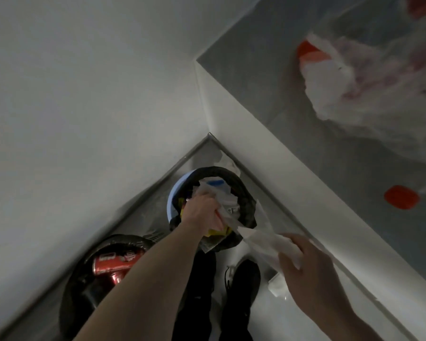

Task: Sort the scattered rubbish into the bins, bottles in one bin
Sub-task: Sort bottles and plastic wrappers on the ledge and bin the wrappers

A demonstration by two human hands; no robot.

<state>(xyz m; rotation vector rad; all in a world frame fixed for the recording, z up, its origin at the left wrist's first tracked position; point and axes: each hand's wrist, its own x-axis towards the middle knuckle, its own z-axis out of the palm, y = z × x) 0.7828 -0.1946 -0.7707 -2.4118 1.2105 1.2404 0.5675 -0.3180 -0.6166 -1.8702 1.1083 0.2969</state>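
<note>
Nearest the camera, the right hand (308, 264) curls its fingers round one end of a crumpled white plastic wrapper (261, 244). The wrapper is pulled into a long strip whose axis runs from that hand, low on the right, up and leftward to the left hand (202, 212). The left forearm reaches forward from the bottom edge, wrist bent down, and that hand grips the wrapper's far end just over the mouth of the blue-rimmed bin (172, 193). This bin has a black liner and is heaped with white paper, a blue-and-white scrap and yellow packaging (217, 232).

Below the arms, a black shoe (244, 276) stands on the pale floor, with a small white scrap (277, 286) beside it. To the left sits a black-lined bin (84, 284) holding red drink cans (113, 265); their white lettering is too blurred to read.

Both bins sit in the corner where the white walls (84, 94) meet.
</note>
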